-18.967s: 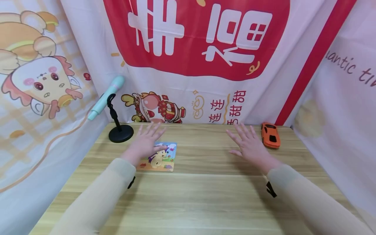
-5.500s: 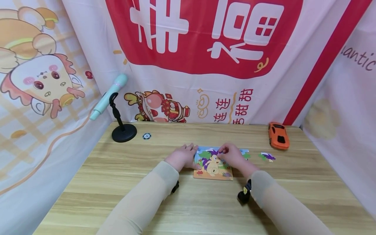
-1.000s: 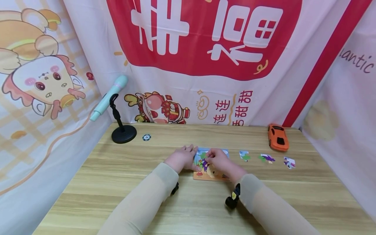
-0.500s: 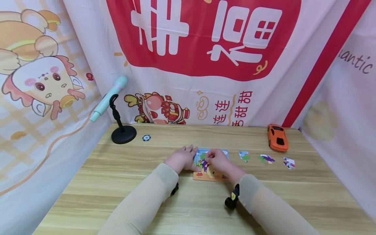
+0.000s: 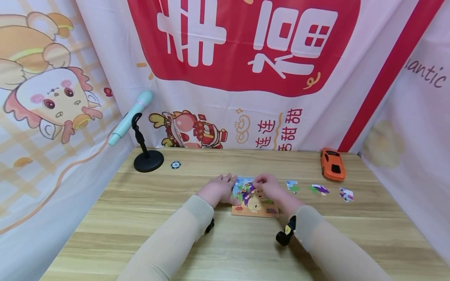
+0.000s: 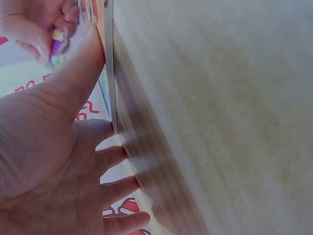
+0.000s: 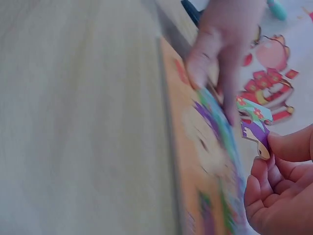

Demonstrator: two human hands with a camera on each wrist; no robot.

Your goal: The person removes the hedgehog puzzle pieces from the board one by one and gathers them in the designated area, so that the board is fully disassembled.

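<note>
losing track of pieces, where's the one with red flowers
In the right wrist view, at right, the red-flowered piece is pinched in the right hand, near the puzzle board.

Left hand (image 6: 54, 142) touching puzzle board (image 6: 110, 58), right hand (image 6: 39, 22) pinching purple piece (image 6: 58, 46)

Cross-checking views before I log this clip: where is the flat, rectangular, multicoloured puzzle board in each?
Head: puzzle board, just right of and below centre.
Left wrist: puzzle board, upper left, nearly edge-on.
Right wrist: puzzle board, right of centre, blurred, reaching the bottom.
Shared landmark: bare left hand.
</note>
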